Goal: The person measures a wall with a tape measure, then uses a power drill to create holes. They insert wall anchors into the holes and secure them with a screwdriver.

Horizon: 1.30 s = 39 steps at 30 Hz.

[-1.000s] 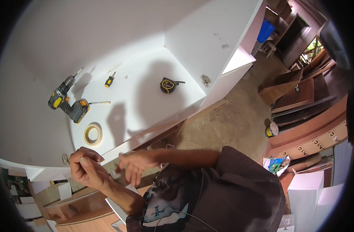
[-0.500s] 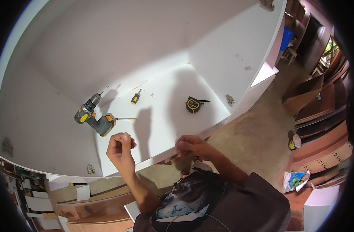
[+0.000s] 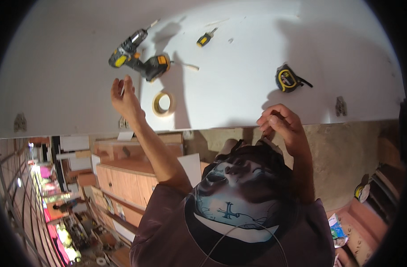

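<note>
White cabinet (image 3: 230,91) holds drill (image 3: 136,63) at left edge, tape roll (image 3: 156,105) near front edge, tape measure (image 3: 286,79) toward right edge; left hand (image 3: 126,102), right hand (image 3: 289,128) loosely open.

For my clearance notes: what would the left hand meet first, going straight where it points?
Probably the black-and-yellow cordless drill lying ahead of the left hand, though depth is unclear.

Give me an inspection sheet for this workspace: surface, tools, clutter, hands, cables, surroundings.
Surface: white cabinet interior, partly shadowed.
Tools: drill, screwdriver, tape measure and tape roll, all resting inside.
Clutter: small pale scrap beside the screwdriver.
Hands: left hand near the drill, fingers apart; right hand near the tape measure, fingers curled, contents unclear.
Cables: nothing seen among the tools.
Surroundings: wooden furniture, brownish floor, a person far behind.
</note>
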{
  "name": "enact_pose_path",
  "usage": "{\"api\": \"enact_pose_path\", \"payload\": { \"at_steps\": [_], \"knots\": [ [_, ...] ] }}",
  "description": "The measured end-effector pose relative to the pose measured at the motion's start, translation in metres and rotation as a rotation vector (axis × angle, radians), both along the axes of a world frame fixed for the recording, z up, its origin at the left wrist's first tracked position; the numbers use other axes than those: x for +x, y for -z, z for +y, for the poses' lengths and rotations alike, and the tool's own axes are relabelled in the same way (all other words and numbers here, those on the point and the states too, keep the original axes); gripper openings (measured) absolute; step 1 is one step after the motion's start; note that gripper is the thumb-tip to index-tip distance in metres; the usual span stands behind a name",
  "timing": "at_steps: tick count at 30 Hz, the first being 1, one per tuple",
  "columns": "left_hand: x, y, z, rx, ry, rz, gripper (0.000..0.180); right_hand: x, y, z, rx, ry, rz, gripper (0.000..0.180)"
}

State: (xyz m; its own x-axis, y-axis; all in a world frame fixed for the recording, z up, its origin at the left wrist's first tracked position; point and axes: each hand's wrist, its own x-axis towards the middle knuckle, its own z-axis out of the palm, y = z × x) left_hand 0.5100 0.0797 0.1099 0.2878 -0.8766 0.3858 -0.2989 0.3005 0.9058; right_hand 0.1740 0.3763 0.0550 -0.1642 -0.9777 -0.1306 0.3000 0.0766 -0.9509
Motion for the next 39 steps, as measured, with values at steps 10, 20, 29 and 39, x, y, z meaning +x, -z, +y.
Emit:
{"api": "enact_pose_path", "payload": {
  "at_steps": [10,20,29,39],
  "knots": [
    [0.008,0.02,-0.008,0.083,0.013,-0.005,0.083,-0.028,0.005,-0.012,0.15,-0.215,0.055,0.018],
    [0.018,0.023,-0.08,0.137,0.329,0.136,0.063,-0.006,0.002,-0.067,0.349,-0.11,0.1,0.023],
    [0.03,0.035,-0.14,0.114,0.615,0.102,0.065,-0.003,0.011,-0.07,0.308,0.09,0.021,0.024],
    [0.034,-0.011,-0.142,0.009,0.515,-0.28,0.055,-0.041,-0.029,-0.056,0.128,0.292,0.449,0.031]
  ]
}}
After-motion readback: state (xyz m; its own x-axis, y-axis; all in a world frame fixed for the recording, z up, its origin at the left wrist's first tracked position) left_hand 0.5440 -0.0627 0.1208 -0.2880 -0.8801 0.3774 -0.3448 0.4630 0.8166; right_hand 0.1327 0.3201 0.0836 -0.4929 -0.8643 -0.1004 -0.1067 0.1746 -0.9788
